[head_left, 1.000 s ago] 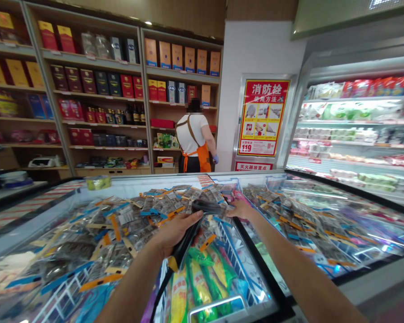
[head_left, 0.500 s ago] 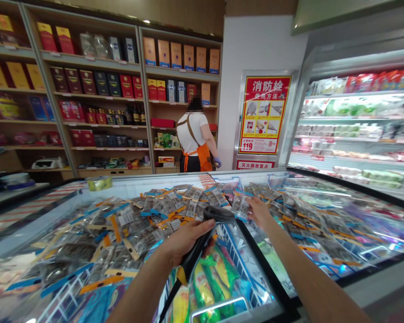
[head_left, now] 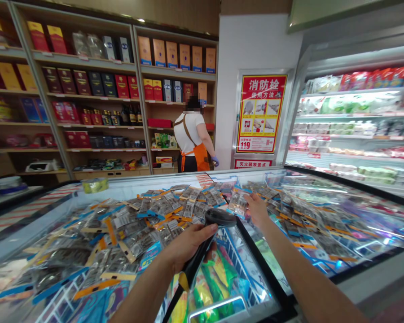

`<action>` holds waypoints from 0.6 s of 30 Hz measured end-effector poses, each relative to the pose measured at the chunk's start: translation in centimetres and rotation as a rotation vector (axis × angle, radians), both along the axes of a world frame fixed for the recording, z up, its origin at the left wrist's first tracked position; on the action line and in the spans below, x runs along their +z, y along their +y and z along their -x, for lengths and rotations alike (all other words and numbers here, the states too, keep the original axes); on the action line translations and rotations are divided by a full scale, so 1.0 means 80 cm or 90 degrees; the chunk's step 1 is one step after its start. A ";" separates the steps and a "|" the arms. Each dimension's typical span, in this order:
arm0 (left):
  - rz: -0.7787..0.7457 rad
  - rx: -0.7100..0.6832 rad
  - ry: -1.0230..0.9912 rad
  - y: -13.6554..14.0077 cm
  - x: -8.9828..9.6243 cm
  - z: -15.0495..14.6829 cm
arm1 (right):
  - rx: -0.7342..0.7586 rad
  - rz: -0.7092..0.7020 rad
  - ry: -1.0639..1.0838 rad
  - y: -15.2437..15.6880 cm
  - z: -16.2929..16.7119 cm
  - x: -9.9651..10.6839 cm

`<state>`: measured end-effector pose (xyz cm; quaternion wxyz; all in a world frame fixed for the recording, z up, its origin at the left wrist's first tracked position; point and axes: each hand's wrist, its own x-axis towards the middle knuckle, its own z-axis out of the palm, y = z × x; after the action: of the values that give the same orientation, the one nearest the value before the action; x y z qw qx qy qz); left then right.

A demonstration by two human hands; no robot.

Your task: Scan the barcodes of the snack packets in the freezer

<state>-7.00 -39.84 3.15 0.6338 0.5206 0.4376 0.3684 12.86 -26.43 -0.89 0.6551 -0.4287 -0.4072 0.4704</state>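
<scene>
My left hand (head_left: pixel 193 244) is wrapped round the handle of a black barcode scanner (head_left: pixel 218 218), whose head points away to the right and whose cable runs down past my wrist. Between the fingers and thumb of my right hand (head_left: pixel 256 208) is the edge of a clear packet (head_left: pixel 237 202) with a blue strip, held just beyond the scanner's head. Many similar packets (head_left: pixel 134 224) with blue and orange strips lie spread over the glass top of a chest freezer on the left. More such packets (head_left: pixel 303 206) cover the right side.
Under the glass, a wire basket (head_left: pixel 237 251) holds green and yellow bags. A black frame bar (head_left: pixel 256 251) divides the freezer top. A tape roll (head_left: pixel 94 185) sits on the far left rim. Beyond stands a person (head_left: pixel 191 139) in an orange apron, facing shelves of boxes.
The packet in my right hand has shifted slightly left and tilted more towards the scanner. The view has turned a little. My left hand still grips the scanner.
</scene>
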 end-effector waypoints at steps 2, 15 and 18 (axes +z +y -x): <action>-0.008 -0.003 -0.007 0.000 -0.001 0.000 | -0.006 -0.008 -0.002 -0.001 0.001 0.001; 0.012 0.027 -0.015 0.003 0.000 -0.002 | -0.043 -0.028 -0.085 0.003 0.001 -0.003; 0.023 0.031 -0.026 0.005 -0.002 -0.001 | -0.087 -0.063 -0.159 0.007 0.000 -0.009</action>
<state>-6.93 -39.46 2.99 0.6427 0.4903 0.4441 0.3863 12.85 -25.88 -1.60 0.6501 -0.4779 -0.4779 0.3474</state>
